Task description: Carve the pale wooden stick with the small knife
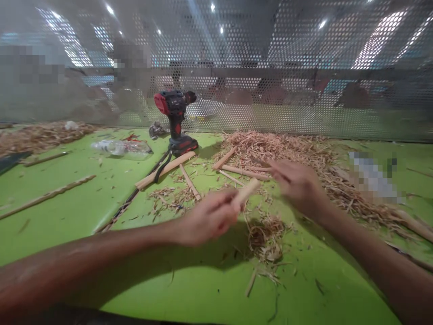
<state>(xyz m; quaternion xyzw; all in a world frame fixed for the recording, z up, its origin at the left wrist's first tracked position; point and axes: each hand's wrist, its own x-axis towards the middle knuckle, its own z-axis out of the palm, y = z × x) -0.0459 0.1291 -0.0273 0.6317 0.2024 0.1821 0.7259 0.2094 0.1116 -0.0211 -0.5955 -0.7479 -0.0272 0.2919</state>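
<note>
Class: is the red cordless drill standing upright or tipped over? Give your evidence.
Upright: the cordless drill stands on its battery base on the green table, handle vertical, chuck pointing sideways.

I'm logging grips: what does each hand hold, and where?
The left hand grips a short wooden stick by its near end. The right hand is blurred; whether it holds anything cannot be told.

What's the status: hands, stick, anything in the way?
Left hand shut on short wooden stick. Right hand beside stick tip, blurred, grip unclear. Shavings under hands; drill stands behind, apart.
</note>
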